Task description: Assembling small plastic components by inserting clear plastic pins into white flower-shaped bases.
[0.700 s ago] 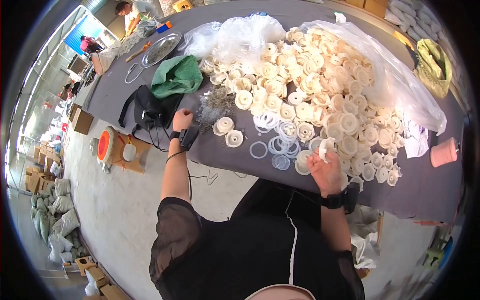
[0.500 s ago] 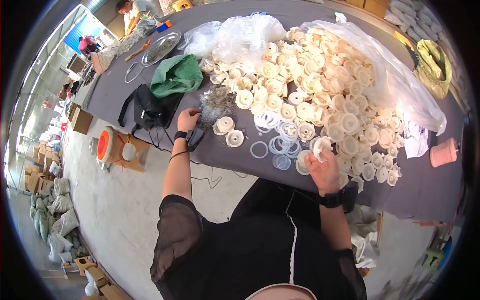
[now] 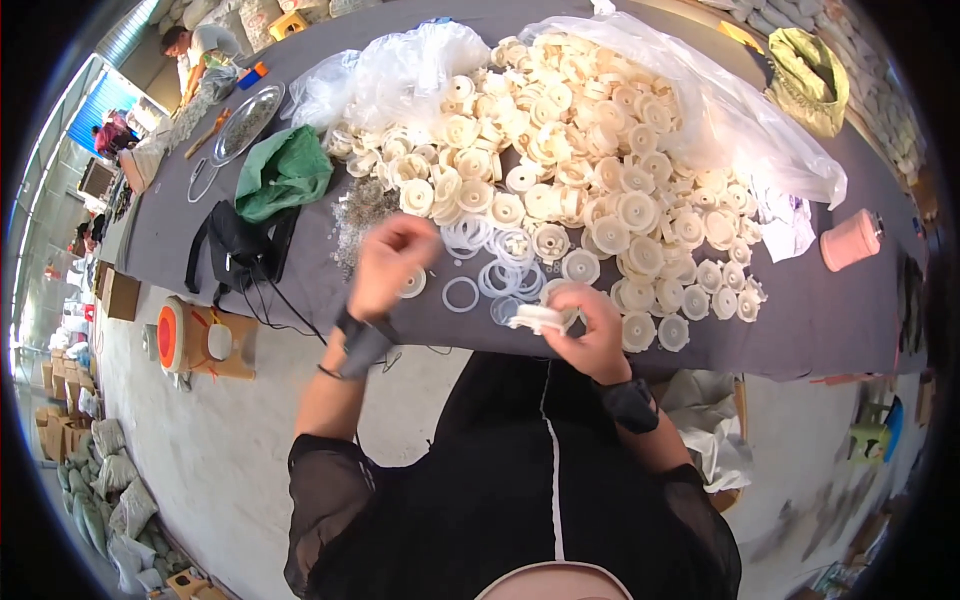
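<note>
My right hand [image 3: 592, 335] grips a cream plastic disc-shaped part [image 3: 538, 318] by its edge, tilted side-on above the near edge of the table. My left hand [image 3: 392, 265] is raised over the table, its fingers curled together and a little blurred. Whatever it may pinch is too small to make out. Under and beside it lie a small pile of tiny grey metal pieces [image 3: 368, 203] and a cream disc [image 3: 411, 283]. Clear plastic rings [image 3: 497, 278] lie between my hands. Behind them spreads a large heap of cream plastic discs [image 3: 600, 130].
Around the heap are clear plastic sheeting [image 3: 740, 130], a green cloth bag [image 3: 285, 172], a black bag [image 3: 240, 245] with cords, a metal tray [image 3: 248, 124] and a pink spool [image 3: 851, 241]. An olive sack [image 3: 808, 82] stands far right. Another person [image 3: 205, 52] works at the far left.
My left hand has lifted from beside the small metal pieces and moved right. My right hand has brought the cream disc leftward and lower, turning it side-on. The whole view has shifted.
</note>
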The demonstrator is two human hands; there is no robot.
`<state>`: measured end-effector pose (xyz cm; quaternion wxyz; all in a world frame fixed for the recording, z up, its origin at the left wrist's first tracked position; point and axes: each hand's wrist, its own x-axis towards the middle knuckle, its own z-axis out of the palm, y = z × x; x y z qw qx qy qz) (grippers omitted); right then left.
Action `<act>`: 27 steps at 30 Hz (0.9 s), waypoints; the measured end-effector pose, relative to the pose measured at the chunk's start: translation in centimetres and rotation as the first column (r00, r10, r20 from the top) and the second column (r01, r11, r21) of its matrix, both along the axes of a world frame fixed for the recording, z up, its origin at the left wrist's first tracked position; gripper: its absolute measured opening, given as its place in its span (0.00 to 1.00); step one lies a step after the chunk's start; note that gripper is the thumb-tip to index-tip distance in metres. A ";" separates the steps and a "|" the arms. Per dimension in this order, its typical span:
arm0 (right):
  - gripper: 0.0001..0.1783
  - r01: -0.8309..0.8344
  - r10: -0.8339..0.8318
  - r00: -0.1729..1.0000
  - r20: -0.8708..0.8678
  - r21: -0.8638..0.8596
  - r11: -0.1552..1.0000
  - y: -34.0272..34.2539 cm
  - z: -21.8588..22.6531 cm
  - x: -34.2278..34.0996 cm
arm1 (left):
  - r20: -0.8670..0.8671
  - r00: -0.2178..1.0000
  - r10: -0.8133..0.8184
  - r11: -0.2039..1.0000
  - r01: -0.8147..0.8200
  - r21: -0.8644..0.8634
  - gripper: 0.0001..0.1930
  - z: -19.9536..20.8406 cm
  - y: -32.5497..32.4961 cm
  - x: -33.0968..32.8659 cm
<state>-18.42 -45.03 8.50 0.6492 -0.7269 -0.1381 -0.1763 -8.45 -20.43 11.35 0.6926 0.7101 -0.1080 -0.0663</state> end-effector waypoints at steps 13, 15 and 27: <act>0.15 -0.072 0.131 0.956 0.261 -0.225 0.972 -0.2 2.0 -0.7 | -0.053 0.797 -0.602 0.799 0.599 -0.059 0.04 2.5 -5.5 -4.3; 0.14 -0.071 0.128 0.951 0.281 -0.206 0.976 -0.2 1.9 -0.6 | -0.045 0.787 -0.615 0.788 0.612 -0.064 0.05 2.2 -5.5 -4.2; 0.13 -0.088 0.137 0.956 0.260 -0.192 0.977 -0.4 1.4 -0.4 | -0.033 0.779 -0.626 0.779 0.622 -0.074 0.05 2.0 -5.2 -4.3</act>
